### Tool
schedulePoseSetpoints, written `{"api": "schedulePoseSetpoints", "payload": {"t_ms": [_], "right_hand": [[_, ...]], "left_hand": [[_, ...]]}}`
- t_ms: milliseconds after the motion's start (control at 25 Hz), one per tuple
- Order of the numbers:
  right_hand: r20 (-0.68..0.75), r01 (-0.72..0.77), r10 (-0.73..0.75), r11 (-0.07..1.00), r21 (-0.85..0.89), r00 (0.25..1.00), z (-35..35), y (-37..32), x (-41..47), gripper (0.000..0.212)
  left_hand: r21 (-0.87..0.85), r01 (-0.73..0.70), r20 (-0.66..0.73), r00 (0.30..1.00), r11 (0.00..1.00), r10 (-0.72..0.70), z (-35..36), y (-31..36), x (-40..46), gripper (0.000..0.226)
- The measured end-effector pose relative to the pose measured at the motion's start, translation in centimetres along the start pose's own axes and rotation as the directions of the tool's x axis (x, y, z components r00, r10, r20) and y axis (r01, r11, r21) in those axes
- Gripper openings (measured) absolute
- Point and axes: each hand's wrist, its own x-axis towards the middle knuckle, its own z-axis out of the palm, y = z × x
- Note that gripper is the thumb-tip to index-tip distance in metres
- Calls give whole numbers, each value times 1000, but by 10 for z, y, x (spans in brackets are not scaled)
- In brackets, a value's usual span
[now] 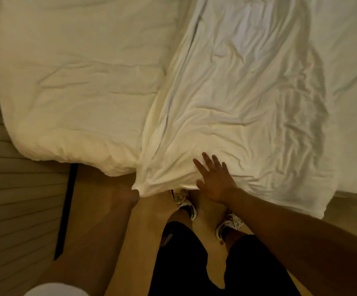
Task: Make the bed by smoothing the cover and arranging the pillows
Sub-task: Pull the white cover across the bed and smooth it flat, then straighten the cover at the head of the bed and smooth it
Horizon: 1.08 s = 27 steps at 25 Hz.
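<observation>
The left hand (133, 194) is bunching the edge of the soft, light, wrinkled white cotton cover (233, 107), its fingers hidden; the right hand (213, 182) is pressing down with spread fingers (205, 159).

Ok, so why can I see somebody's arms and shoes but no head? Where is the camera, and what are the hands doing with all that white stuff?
There is only one picture, and the camera sits on the person's head, looking down. That is why you see arms, legs and shoes but no face.

The white stuff is bedding on a bed. On the left lies a puffy duvet. In the middle lies a thinner, very wrinkled sheet, and its edge hangs over the side of the bed toward the floor.

The left hand is down at the bed's edge, where a bunch of the sheet is gathered. It looks like it is gripping that bunch, but the picture is blurry there. The right hand lies flat on the sheet with its fingers spread, holding nothing.

No pillows show in this picture.
</observation>
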Motion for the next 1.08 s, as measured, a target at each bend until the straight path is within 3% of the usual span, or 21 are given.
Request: {"api": "schedulePoseSetpoints", "payload": {"t_ms": [160,520,640,800,960,1080], "right_hand": [[-21,166,-168,983,-78,986,7,-77,46,71],[55,178,-171,968,-178,984,29,-305,263,70],[49,210,-204,944,-254,978,45,-386,326,71],[49,281,-281,898,-339,958,46,-461,385,71],[45,277,-282,878,-391,958,38,-510,435,76],[170,283,-234,878,-385,957,32,-525,461,81]], "left_hand": [[-114,-124,-5,992,986,125,-13,13,41,58],[-161,-183,-142,977,970,161,-146,-68,280,66],[-148,-181,-250,958,972,141,-195,-103,339,70],[-204,-150,-369,927,967,66,-258,-140,405,76],[-244,-213,-421,902,946,94,-319,-164,473,71],[-303,-255,-389,913,918,126,-343,-166,520,72]]}}
